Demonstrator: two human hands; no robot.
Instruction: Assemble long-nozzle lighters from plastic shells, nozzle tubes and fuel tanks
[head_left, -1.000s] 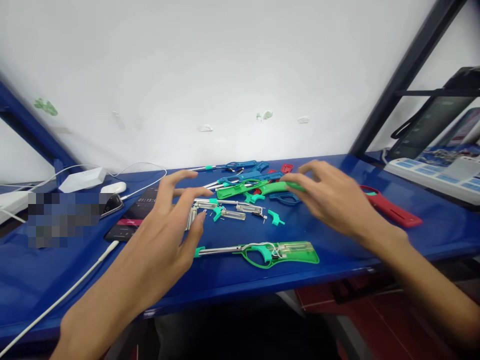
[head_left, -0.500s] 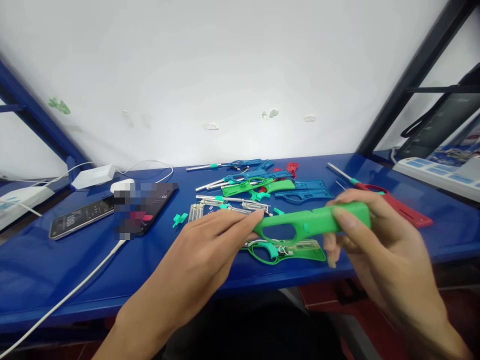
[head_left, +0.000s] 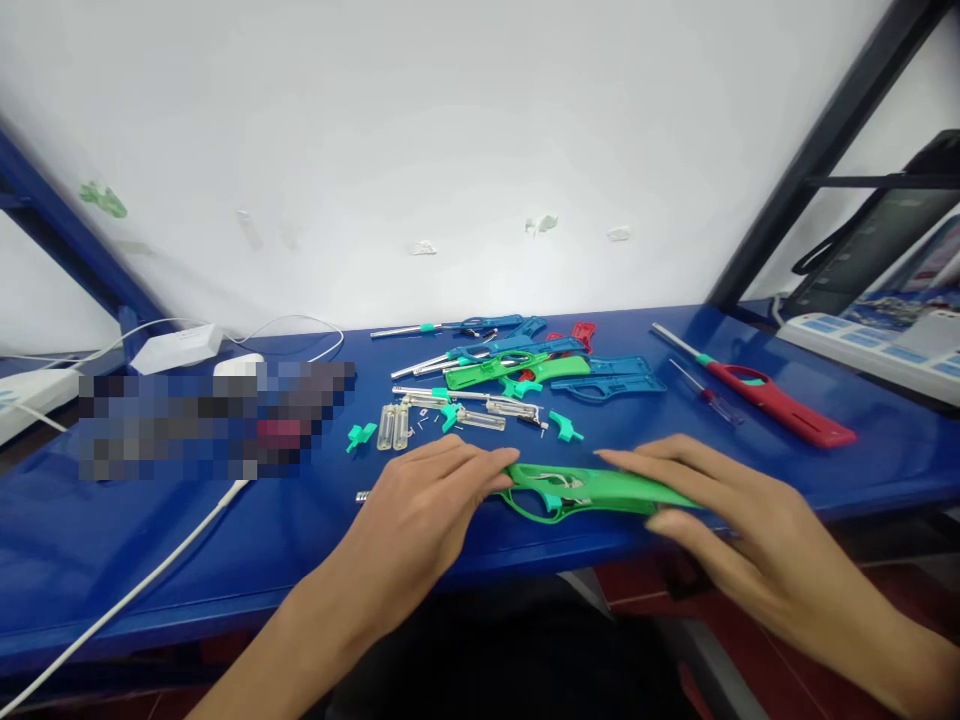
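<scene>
A green shell half (head_left: 626, 487) lies over a green lighter body (head_left: 536, 513) near the table's front edge, tilted against it. Wires and a teal trigger show between the two. My left hand (head_left: 431, 500) pinches the left end of the shell, and a metal tube tip (head_left: 363, 496) sticks out left of it. With thumb and fingers apart, my right hand (head_left: 720, 510) touches the shell's right end. Behind them lie clear fuel tanks (head_left: 394, 426), teal triggers (head_left: 566, 427) and metal tubes (head_left: 424, 396).
Blue shells (head_left: 619, 380), a green shell (head_left: 480, 372) and red pieces (head_left: 583, 337) lie further back. At the right are a red lighter (head_left: 787, 405) and a screwdriver (head_left: 712, 398). A white cable (head_left: 176, 555) crosses the left side.
The green shell half has come down onto the lighter body and turned, its open side no longer facing away. My right hand has lowered and opened wider; my left hand keeps its end.
</scene>
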